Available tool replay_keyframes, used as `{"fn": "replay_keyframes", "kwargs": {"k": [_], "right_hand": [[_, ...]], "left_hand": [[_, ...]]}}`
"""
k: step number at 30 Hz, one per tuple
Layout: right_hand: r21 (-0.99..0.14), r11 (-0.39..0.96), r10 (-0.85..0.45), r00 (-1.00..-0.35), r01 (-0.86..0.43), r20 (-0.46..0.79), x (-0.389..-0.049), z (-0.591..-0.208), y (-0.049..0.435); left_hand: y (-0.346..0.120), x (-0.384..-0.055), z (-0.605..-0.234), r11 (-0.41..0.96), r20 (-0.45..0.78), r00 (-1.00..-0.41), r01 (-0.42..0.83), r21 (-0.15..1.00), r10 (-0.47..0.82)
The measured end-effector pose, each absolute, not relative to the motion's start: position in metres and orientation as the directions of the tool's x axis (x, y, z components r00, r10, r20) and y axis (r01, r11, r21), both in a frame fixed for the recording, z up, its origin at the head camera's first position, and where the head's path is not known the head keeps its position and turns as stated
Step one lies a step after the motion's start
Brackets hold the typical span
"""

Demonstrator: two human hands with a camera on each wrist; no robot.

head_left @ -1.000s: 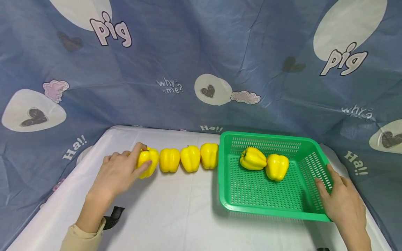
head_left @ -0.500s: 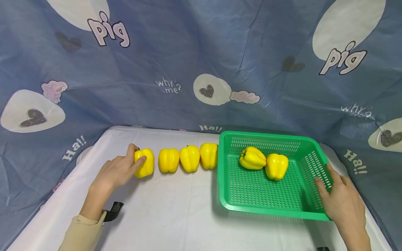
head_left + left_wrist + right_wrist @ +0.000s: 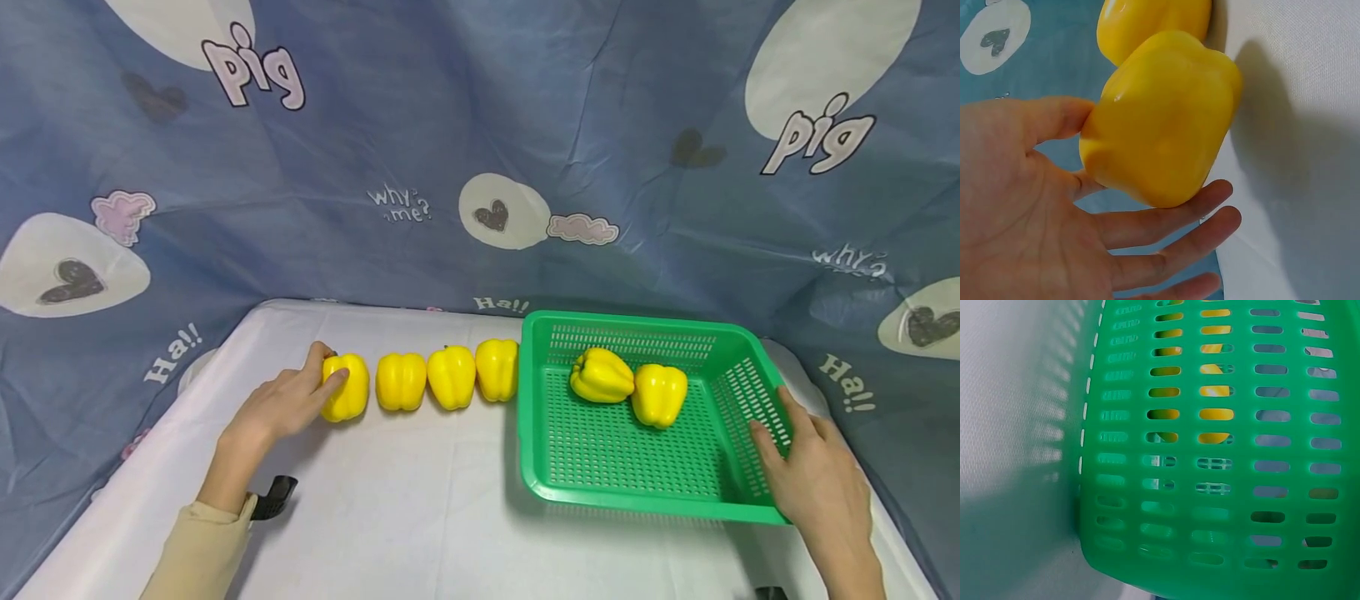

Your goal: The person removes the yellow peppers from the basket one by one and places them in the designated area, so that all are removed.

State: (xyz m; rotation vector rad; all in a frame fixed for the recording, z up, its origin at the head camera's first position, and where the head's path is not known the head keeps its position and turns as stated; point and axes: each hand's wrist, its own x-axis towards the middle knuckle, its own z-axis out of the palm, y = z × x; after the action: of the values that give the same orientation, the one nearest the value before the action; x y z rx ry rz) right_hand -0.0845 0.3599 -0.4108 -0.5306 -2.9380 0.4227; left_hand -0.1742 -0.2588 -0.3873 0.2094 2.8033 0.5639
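Observation:
At the left end of a row, my left hand (image 3: 281, 404) pinches a yellow bell pepper (image 3: 351, 392) between thumb and forefinger. The left wrist view shows this bell pepper (image 3: 1163, 125) large, with the other fingers stretched out beneath it. Three more yellow bell peppers (image 3: 401, 382) stand to its right, a small gap away. My right hand (image 3: 821, 475) holds the right side of a green plastic basket (image 3: 622, 500), thumb inside the wall. Two bell peppers (image 3: 660, 396) lie in the basket. From the right wrist only the slotted basket wall (image 3: 1241, 503) shows; that hand is hidden.
A white cloth (image 3: 420, 525) covers the table. Behind it hangs a blue printed curtain (image 3: 360, 250), which also comes down at both sides. The rightmost pepper (image 3: 498, 369) of the row stands against or very near the basket's left wall.
The held bell pepper has shifted slightly left and now stands a little apart from its neighbour. The left hand moved with it. The right hand and basket have stayed put.

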Motion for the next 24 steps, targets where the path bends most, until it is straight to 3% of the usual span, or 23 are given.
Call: {"fn": "replay_keyframes", "kwargs": {"k": [10,24], "right_hand": [[-0.286,0.902,0.357,-0.931,0.323,0.076,-0.085,-0.412,0.36],[-0.293,0.902,0.354,-0.932,0.317,0.082,-0.085,-0.413,0.361]], "left_hand": [[-0.259,-0.183,-0.395,0.862,-0.218,-0.947,0.099,0.497,0.235],[-0.268,-0.191,-0.407,0.857,-0.219,-0.943,0.112,0.504,0.252]]}}
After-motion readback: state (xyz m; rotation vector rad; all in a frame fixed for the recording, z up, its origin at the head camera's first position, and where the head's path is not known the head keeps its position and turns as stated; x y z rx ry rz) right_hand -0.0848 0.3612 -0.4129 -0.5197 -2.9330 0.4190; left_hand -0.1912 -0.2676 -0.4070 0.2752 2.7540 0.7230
